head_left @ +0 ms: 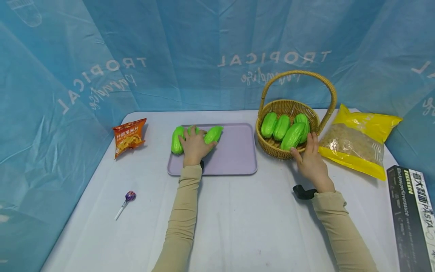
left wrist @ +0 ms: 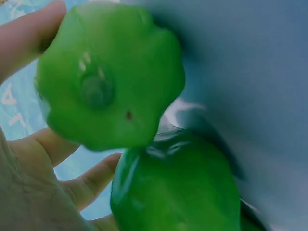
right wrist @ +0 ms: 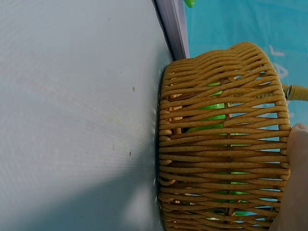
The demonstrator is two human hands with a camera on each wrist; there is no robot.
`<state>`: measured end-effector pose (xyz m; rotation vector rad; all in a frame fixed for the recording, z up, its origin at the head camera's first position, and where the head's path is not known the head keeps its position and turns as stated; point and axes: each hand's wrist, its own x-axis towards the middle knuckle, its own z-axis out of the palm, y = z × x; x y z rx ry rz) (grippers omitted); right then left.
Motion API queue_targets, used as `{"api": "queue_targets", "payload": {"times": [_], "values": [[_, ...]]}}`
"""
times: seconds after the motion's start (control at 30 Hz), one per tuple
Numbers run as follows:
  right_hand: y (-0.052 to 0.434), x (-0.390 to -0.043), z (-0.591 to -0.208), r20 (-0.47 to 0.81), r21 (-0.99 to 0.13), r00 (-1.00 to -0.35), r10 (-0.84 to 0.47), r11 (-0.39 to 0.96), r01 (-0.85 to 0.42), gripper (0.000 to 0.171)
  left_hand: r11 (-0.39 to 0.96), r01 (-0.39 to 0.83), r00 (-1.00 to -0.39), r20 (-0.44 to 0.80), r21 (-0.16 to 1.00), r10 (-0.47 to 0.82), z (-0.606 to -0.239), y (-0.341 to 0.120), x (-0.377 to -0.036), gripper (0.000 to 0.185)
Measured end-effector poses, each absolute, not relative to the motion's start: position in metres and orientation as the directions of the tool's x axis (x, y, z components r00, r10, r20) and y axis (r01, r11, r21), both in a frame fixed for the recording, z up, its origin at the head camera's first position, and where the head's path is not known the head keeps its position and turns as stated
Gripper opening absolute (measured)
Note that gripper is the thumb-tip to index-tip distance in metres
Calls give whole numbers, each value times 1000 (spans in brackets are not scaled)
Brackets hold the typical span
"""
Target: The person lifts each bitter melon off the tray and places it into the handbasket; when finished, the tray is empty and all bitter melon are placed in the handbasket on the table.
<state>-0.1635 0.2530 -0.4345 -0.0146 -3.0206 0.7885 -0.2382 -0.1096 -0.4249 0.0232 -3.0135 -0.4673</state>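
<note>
On the lavender tray (head_left: 234, 153), left hand (head_left: 194, 148), fingers spread apart, straddles green gourds (head_left: 213, 134); loose contact could let one roll. Right hand (head_left: 312, 166), fingers extended, touches the wicker basket (head_left: 272, 150); pressing hard might tip it, spilling its gourds (head_left: 292, 136).

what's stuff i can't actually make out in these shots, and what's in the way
Head view: the near end of the pasta box, cut off by the bottom edge.
Head view: any print on the lollipop wrapper, too small to read.
Left wrist view: some fingertips of the left hand, hidden behind green vegetables.
Right wrist view: most of the right hand, cut off by the frame's edge.
</note>
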Motion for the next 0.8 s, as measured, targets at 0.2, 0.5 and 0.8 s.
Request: {"api": "queue_targets", "payload": {"times": [0.2,0.5,0.8], "values": [[253,-163,-435,23,-491,-1000,12,871,0,88,955,16,-997,80,295,-9,-429,-104,-240,61],[252,-163,-434,25,-489,-1000,12,873,-2,88,955,88,-993,99,282,62,-426,-91,-239,52],[251,-162,-432,18,-491,-1000,15,871,4,88,934,145,-977,196,327,83,-425,-87,-239,47]]}}
